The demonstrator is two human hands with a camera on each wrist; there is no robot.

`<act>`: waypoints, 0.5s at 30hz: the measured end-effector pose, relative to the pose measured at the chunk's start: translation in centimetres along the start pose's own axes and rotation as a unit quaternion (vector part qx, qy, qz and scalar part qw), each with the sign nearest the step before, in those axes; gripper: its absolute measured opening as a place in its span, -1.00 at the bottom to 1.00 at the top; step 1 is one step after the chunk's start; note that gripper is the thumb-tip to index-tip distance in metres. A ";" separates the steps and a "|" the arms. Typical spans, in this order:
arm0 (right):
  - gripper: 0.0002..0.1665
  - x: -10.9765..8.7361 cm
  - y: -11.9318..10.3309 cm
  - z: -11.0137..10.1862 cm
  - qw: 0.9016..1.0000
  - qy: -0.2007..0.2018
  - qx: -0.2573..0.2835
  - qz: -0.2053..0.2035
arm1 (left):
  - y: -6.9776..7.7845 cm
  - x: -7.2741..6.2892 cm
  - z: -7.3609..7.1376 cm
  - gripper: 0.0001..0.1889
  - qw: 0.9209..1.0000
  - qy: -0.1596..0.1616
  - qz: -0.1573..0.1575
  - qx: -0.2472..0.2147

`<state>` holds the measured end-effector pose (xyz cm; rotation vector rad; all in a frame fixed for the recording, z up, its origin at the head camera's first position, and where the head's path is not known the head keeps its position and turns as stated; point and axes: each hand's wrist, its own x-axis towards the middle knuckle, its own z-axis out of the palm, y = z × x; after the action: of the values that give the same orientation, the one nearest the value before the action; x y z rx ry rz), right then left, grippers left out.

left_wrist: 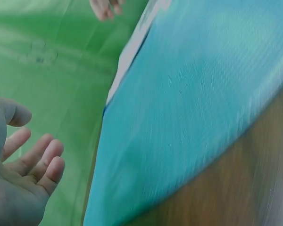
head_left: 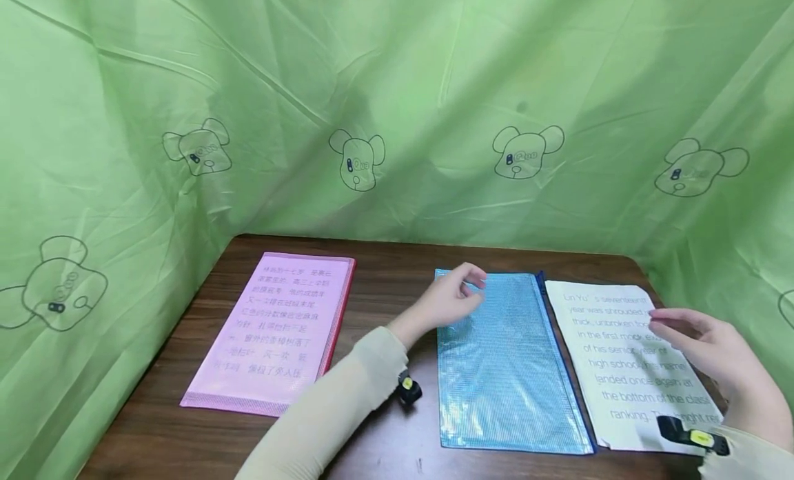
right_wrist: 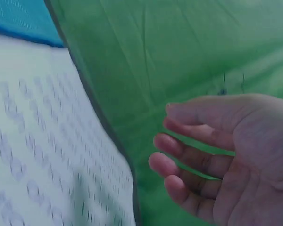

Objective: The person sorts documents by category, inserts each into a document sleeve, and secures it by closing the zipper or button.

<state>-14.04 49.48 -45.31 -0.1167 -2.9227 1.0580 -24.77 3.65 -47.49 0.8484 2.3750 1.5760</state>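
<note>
Over the upper part of a blue mesh zipper pouch hovers my left hand, its fingers loosely bent with nothing between them. The left wrist view shows this hand apart from the pouch. My right hand is above the right side of a white sheet of paper printed in large English text. In the right wrist view the relaxed fingers hold nothing, and the sheet lies to their left. The sheet's left edge borders the pouch's dark blue zipper side.
On the left of the brown wooden table lies a pink mesh pouch with a red zipper edge and a sheet of Chinese text inside. A green curtain with bear-head drawings surrounds the table's back and sides.
</note>
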 end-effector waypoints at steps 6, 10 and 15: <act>-0.70 -0.2 4.2 -0.1 0.996 0.010 0.082 0.024 | 2.3 0.2 5.0 -0.58 0.998 -0.035 -0.022 -0.044; -0.62 -0.3 5.6 -0.2 0.993 0.011 0.113 0.016 | 3.6 0.3 7.8 -0.53 0.996 -0.049 -0.046 -0.060; -0.69 -0.4 6.3 -0.3 0.995 0.010 0.100 0.024 | 4.9 0.8 11.0 -0.53 0.991 -0.061 -0.075 -0.090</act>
<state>-13.21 54.48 -49.10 -0.1911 -2.7896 1.3390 -18.88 14.13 -47.70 0.6905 2.1222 1.5992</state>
